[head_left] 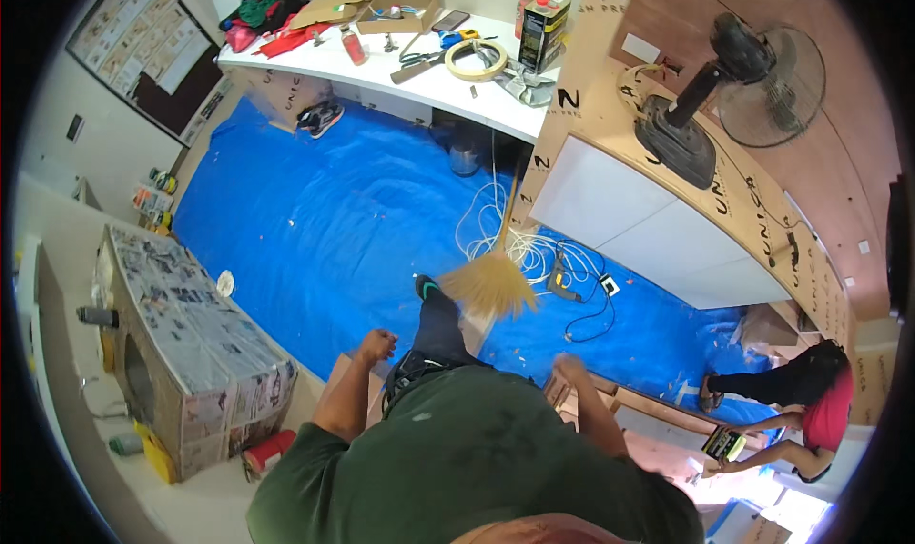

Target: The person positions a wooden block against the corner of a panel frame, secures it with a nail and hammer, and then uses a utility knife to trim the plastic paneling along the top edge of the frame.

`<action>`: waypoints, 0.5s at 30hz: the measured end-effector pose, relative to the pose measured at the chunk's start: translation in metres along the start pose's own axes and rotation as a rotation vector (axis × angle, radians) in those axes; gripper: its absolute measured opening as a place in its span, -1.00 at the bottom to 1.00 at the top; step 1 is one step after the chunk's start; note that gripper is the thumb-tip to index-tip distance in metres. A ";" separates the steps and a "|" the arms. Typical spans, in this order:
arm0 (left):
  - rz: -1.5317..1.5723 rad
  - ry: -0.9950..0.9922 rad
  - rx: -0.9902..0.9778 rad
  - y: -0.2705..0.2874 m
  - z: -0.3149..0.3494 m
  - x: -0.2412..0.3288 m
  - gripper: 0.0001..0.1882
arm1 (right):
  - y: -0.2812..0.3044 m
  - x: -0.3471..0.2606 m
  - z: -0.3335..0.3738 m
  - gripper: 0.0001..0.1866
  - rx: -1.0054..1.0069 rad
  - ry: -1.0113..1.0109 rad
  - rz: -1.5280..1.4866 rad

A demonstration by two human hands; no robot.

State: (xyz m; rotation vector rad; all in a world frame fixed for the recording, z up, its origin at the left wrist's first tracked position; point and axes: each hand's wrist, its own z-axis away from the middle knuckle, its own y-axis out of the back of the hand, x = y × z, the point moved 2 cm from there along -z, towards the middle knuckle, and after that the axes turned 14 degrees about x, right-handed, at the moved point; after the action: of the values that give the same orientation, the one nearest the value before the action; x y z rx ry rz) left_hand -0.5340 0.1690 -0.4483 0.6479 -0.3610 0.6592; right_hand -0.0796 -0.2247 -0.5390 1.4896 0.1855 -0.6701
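Observation:
My left hand (379, 345) is in front of my body with its fingers curled in, and nothing shows in it. To the right, my right hand (572, 369) is smeared by motion, so its fingers are not clear. Ahead of me a straw broom (491, 284) leans with its bristles on the blue sheet (315, 220) and its handle up against the white counter. Beside the broom lie coiled white cable (534, 251) and a yellow-and-black power drill (562, 279). Neither hand touches them.
A white counter (410, 96) holds tape, a can, a bottle and tools. A black fan (688, 115) stands on a board-covered cabinet at right. A newspaper-covered box (205, 334) is at left. Another person (810, 401) in red, at far right, holds a dark box (724, 443).

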 end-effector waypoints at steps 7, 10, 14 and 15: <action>-0.033 -0.295 0.144 0.120 -0.051 0.015 -0.82 | 0.127 -0.172 -0.383 -0.74 0.221 -0.227 -0.407; 0.323 -0.080 0.328 0.179 -0.075 0.059 -0.85 | 0.180 -0.258 -0.458 -0.80 0.199 -0.363 -0.879; 0.384 -0.719 0.661 0.339 -0.045 0.275 -0.78 | 0.354 -0.357 -0.550 -0.53 0.519 0.029 -1.010; 0.410 -0.917 0.735 0.386 -0.009 0.331 -0.79 | 0.427 -0.409 -0.566 -0.41 0.697 0.171 -0.963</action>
State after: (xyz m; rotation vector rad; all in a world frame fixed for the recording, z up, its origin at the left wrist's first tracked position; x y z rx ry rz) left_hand -0.5439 0.5576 -0.1201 1.6100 -1.1484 0.8611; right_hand -0.0293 0.4112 -0.0256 2.1152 0.9090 -1.4762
